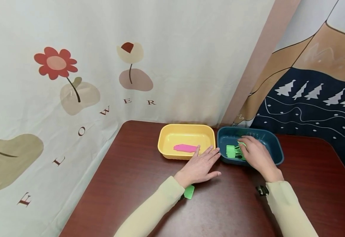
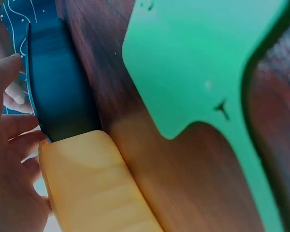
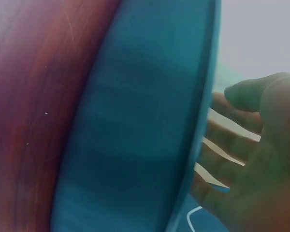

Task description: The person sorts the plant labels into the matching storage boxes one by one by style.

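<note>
My left hand (image 1: 198, 167) has its fingers extended and lies over the front rims of the yellow bin (image 1: 164, 152) and the dark blue bin (image 1: 274, 144). Below its wrist a flat green piece (image 1: 189, 192) sits on the table; the left wrist view shows its broad blade (image 2: 183, 63) narrowing to a stem. Inside the blue bin, my right hand (image 1: 258, 156) has bent fingers and pinches a green piece (image 1: 242, 144), mostly hidden by the hand. Beside those fingers is a slotted green piece (image 1: 231, 151). The right wrist view shows the hand (image 3: 241, 145) behind the bin's wall (image 3: 135, 121).
A flat pink piece (image 1: 185, 148) lies in the yellow bin. Both bins stand side by side at the back of the brown table (image 1: 219, 210). Behind them hangs a pale flower-print curtain (image 1: 184, 65), with a dark tree-print cloth (image 1: 311, 108) at the right.
</note>
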The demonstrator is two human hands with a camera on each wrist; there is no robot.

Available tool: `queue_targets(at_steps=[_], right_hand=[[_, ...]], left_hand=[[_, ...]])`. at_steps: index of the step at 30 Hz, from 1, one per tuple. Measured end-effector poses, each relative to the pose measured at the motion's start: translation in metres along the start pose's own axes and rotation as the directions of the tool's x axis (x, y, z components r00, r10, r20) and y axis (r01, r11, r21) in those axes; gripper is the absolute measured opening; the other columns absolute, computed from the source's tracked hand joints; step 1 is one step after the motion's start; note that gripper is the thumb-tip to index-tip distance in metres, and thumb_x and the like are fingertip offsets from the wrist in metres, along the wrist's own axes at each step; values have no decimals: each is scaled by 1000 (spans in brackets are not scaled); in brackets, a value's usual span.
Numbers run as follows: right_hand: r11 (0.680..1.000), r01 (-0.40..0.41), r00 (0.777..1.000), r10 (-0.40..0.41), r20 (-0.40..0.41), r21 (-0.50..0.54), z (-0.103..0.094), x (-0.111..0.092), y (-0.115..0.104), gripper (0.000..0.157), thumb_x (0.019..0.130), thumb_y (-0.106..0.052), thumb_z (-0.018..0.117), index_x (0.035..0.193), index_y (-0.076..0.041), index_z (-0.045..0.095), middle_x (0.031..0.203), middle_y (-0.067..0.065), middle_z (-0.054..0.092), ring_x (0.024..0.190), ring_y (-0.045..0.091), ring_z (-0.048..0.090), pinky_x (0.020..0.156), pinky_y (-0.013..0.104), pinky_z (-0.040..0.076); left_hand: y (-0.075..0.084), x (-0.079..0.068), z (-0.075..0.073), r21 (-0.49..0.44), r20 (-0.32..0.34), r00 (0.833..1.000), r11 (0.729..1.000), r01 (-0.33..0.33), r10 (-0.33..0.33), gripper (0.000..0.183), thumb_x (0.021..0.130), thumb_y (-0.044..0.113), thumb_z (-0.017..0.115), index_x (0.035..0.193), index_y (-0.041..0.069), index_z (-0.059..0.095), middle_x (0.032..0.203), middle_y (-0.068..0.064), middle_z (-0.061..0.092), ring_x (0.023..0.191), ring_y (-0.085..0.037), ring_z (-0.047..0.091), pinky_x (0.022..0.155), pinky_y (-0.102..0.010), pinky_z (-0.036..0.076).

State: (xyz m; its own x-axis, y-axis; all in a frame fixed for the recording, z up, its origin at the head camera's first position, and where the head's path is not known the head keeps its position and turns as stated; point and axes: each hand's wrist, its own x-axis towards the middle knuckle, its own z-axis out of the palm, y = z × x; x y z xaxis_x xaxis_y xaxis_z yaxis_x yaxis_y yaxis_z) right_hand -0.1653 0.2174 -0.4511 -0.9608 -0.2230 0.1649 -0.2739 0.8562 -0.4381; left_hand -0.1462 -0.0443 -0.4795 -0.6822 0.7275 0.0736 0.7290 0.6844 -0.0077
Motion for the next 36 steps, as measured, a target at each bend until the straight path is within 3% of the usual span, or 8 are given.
queue_targets(at_steps=[5,9,19,31,36], right_hand=[[999,3,992,-8,-125,-38,-2,-20,-8,36,106,-21,59,132,3,64,150,32,46,137,55,40,102,77,34],[997,-39,985,26,-172,-68,-5,-37,-11,46,107,-29,56,139,4,59,157,32,37,143,56,31,100,81,31],[991,-122,977,110,-180,-57,-7,-70,11,65,109,-39,50,154,6,39,165,32,20,152,55,11,110,79,18],[982,-181,972,171,-161,-46,-5,-87,38,73,109,-42,48,158,9,27,165,36,11,153,54,4,113,77,15],[977,-209,973,202,-116,-52,-4,-89,46,82,109,-47,44,156,16,20,163,38,8,153,54,2,115,74,14]], left_hand=[[1,-1,0,0,-2,1000,1000,7,-7,74,103,65,46,160,18,41,169,-1,30,158,-23,19,121,-63,19],[0,-5,-3,8,-20,1000,1000,18,-18,74,102,65,47,160,18,41,170,-3,26,158,-26,17,120,-67,19],[-15,-30,-14,22,-62,998,999,30,-28,70,103,59,51,159,17,43,170,-5,27,158,-27,18,120,-65,20],[-36,-82,-22,0,-159,987,1000,20,-20,62,103,50,59,152,13,52,162,-7,43,152,-30,34,118,-65,26],[-41,-103,-20,-11,-151,988,1000,14,-15,61,101,48,63,150,13,54,156,-6,50,149,-30,39,119,-59,29]])
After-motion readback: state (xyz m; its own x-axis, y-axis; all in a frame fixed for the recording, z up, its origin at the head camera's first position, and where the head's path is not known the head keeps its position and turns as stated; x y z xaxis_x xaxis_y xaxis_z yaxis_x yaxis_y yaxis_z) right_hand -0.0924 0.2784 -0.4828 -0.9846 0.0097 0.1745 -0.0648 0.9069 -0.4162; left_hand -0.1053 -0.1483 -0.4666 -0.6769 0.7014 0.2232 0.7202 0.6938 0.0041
